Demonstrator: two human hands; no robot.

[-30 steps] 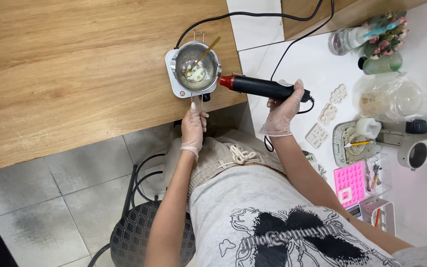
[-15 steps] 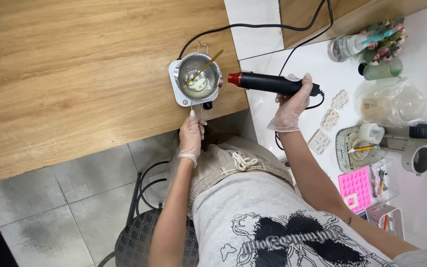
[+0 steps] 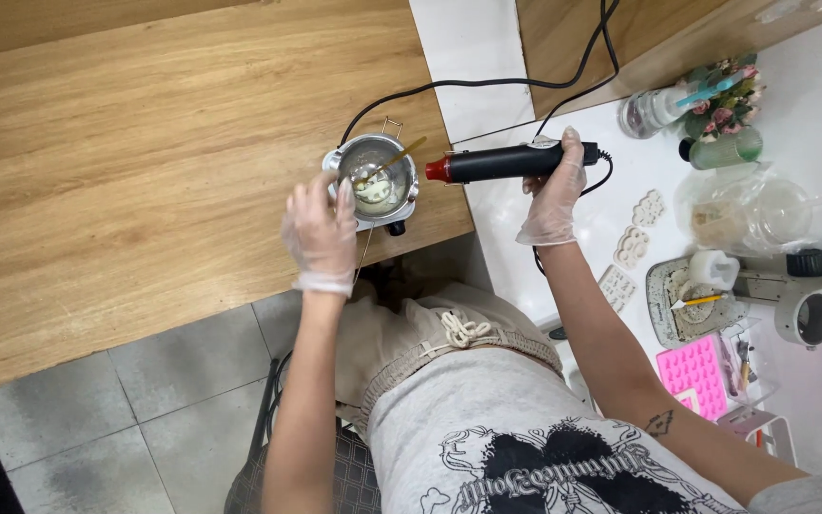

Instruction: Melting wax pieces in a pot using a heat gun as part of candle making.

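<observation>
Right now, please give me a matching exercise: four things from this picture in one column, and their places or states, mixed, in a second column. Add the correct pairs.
Things:
1. heat gun
2. metal pot
3. pink mould
4. left hand

Places or states:
A. on the white table, near the person's right elbow
B. held in the right hand, red nozzle toward the pot
C. open, raised beside the pot
D. on a small white hotplate, a stick inside it

Pairs: 1-B, 2-D, 3-A, 4-C
</observation>
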